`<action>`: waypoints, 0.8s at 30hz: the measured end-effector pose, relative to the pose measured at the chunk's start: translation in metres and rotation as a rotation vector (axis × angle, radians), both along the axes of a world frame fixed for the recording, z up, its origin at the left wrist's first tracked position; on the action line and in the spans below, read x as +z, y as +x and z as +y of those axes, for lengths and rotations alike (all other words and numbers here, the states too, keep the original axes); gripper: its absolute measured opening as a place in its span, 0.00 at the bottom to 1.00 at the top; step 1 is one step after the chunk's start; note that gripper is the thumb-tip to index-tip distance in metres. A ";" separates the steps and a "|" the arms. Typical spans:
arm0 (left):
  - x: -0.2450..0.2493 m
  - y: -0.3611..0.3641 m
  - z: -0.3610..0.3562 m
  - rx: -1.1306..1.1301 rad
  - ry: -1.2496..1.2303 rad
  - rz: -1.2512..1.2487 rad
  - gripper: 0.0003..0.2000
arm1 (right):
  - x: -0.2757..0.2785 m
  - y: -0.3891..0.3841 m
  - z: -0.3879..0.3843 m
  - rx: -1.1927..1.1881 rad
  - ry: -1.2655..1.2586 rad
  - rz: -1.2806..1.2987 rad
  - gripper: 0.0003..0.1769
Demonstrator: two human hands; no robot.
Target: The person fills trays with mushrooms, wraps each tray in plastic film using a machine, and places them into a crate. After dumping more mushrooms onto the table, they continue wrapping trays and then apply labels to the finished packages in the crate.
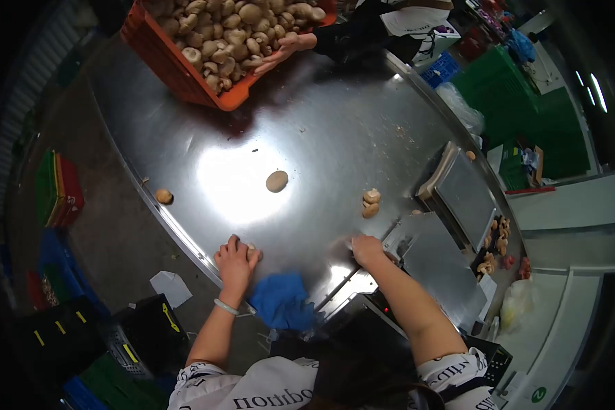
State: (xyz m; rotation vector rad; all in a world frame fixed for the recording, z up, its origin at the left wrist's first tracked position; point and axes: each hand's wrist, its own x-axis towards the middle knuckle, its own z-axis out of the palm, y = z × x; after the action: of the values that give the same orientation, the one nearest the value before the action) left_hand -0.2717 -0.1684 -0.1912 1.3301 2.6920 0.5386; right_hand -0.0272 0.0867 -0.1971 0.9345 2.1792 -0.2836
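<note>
Head view: at eight o'clock, left hand (236, 262) grips a mushroom (251, 250), seemingly steadying it; at four, right hand (367, 250) curls inward, grip unclear.

Strong glare on metal table (321, 150); dark, warped edges.

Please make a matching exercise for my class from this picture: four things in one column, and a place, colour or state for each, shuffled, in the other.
Column one
1. Crate
2. Bracelet
3. Wearer's left hand
4. Co-worker's hand

Column two
A. Beside a single pale mushroom, over the metal tabletop
B. At the edge of a large mushroom heap
C. Pale, around a wrist
D. Orange, with many mushrooms inside

Right pairs: 1-D, 2-C, 3-A, 4-B
</note>
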 end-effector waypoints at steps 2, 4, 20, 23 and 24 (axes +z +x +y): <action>-0.002 -0.010 -0.004 -0.004 -0.028 -0.012 0.18 | 0.012 -0.013 0.013 0.008 -0.029 -0.013 0.17; -0.002 -0.023 -0.001 -0.036 -0.032 -0.054 0.18 | 0.046 -0.033 0.028 -0.035 -0.011 -0.021 0.23; -0.010 -0.279 0.022 0.538 -0.290 -0.193 0.23 | 0.024 -0.024 0.107 -0.371 0.297 0.445 0.35; 0.001 -0.261 0.038 0.437 -0.254 -0.319 0.19 | 0.022 -0.024 0.125 -0.369 0.287 0.423 0.38; -0.008 -0.255 0.039 0.387 -0.216 -0.366 0.18 | 0.021 -0.024 0.128 -0.353 0.278 0.408 0.39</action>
State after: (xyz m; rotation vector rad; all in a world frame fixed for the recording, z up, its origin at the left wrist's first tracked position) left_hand -0.5271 -0.1296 -0.1991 0.5900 2.6040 0.4509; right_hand -0.0511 0.2152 -0.1760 1.5355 2.4527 -0.3708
